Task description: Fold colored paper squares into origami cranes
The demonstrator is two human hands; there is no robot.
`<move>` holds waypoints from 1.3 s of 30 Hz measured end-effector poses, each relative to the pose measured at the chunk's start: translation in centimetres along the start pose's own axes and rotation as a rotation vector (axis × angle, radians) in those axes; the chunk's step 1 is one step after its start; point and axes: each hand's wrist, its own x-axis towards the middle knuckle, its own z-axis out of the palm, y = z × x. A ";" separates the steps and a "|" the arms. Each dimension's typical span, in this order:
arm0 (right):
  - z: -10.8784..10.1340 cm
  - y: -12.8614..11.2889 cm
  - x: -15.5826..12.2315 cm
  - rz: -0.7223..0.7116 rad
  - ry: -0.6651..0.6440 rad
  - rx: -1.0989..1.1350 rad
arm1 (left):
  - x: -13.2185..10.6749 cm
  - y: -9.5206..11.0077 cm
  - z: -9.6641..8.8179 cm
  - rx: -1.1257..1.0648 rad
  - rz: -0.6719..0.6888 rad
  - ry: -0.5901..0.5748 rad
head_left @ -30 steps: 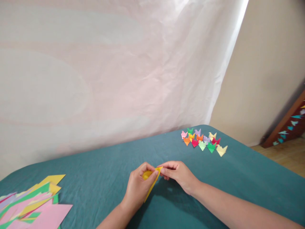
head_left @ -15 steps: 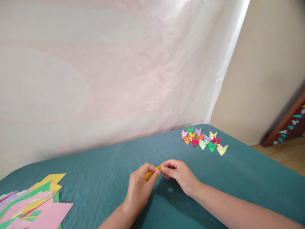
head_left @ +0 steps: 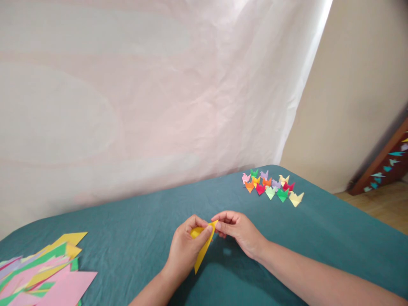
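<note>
A folded piece of yellow paper is held above the green cloth by both hands. My left hand is closed, pinching the paper between thumb and fingers, with one pointed flap hanging below the thumb. At the paper's upper right corner, my right hand is closed in a pinch, its thumb and forefinger on the tip. Part of the paper is hidden behind the left fingers.
Several small folded paper birds in mixed colours stand in rows at the back right. A loose pile of coloured paper sheets lies at the left. The green tablecloth meets a pale hanging sheet behind.
A pointed yellow flap now hangs down below my left thumb, where it did not show before. Both hands have stayed nearly in place, still pinching the paper.
</note>
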 end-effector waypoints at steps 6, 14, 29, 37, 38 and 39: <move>0.0 0.3 0.0 0.023 0.024 0.015 | -0.3 0.6 0.1 0.137 0.081 0.056; 0.1 0.2 -0.1 0.083 0.031 0.047 | -0.5 1.3 0.1 0.204 0.156 0.076; 0.4 0.2 -0.1 0.031 0.057 -0.017 | -0.7 1.1 0.3 0.256 0.241 0.105; 0.5 -0.1 -0.3 0.012 0.082 -0.053 | -0.7 1.0 0.4 0.254 0.263 0.106; 0.5 -0.1 -0.3 0.011 0.085 -0.057 | -0.7 1.0 0.4 0.251 0.265 0.104; 0.6 -0.2 -0.3 0.011 0.088 -0.060 | -0.7 1.0 0.4 0.247 0.268 0.103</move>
